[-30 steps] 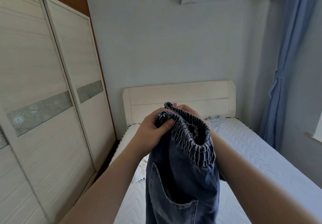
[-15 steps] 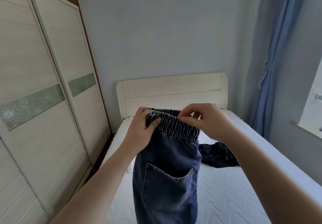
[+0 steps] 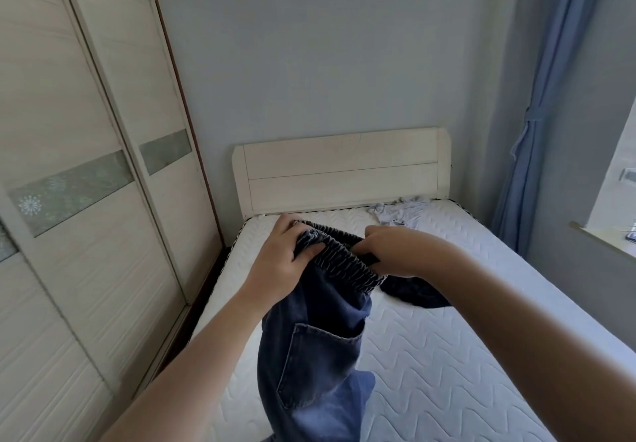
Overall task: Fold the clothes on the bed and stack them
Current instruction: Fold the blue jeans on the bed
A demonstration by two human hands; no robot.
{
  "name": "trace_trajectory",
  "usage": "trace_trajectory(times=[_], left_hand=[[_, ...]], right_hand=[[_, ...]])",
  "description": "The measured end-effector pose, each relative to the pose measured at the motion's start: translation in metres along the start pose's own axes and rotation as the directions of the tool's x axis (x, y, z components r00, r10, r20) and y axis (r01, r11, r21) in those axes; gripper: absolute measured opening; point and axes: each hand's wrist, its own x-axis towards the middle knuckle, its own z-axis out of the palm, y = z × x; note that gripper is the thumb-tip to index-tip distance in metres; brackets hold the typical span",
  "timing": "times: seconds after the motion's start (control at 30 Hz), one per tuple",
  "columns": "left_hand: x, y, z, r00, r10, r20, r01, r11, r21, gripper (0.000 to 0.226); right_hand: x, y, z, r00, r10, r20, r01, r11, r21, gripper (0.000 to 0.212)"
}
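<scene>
Blue jeans (image 3: 313, 348) with an elastic waistband hang in the air over the bed (image 3: 447, 355), a back pocket facing me. My left hand (image 3: 278, 262) grips the waistband's left end. At the waistband's right end my right hand (image 3: 399, 252) pinches the fabric. A dark garment (image 3: 413, 292) lies crumpled on the mattress just behind my right wrist, partly hidden by my arm. A pale blue-grey garment (image 3: 402, 213) lies bunched near the headboard at the far right of the bed.
A white sliding-door wardrobe (image 3: 86, 200) stands along the bed's left side with a narrow gap between. The cream headboard (image 3: 340, 170) is against the far wall. A blue curtain (image 3: 537, 114) and a window sill (image 3: 605, 238) are on the right.
My hands have lowered the jeans and spread the waistband wider apart. My view has tilted down, showing more of the mattress and the pale garment near the headboard.
</scene>
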Motion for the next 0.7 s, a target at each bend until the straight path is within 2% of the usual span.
trace_trajectory(times=[0.13,0.23,0.37,0.5,0.7], left_hand=[[-0.010,0.001,-0.002,1.000,-0.011,0.013,0.011,1.000,-0.002,0.014],[-0.016,-0.002,-0.004,1.000,-0.028,0.012,0.028,1.000,-0.011,0.015],[-0.021,-0.005,-0.006,0.998,-0.033,0.058,0.034,0.999,-0.028,0.015],[-0.027,-0.010,-0.005,0.991,-0.029,0.128,0.034,0.999,-0.038,0.016],[-0.038,-0.019,-0.002,0.970,-0.111,0.218,0.151,0.973,-0.176,0.018]], right_hand=[[-0.001,-0.009,0.012,1.000,0.023,-0.003,-0.023,1.000,-0.019,0.039],[-0.006,-0.011,0.018,0.998,0.012,-0.057,-0.013,1.000,-0.019,0.033],[-0.014,-0.007,0.017,0.989,0.004,-0.150,0.005,0.998,0.057,0.031],[-0.023,-0.008,0.019,0.977,0.062,-0.204,-0.042,0.994,0.102,0.028],[-0.028,-0.010,0.027,0.939,0.174,-0.297,-0.096,0.961,0.260,0.024]])
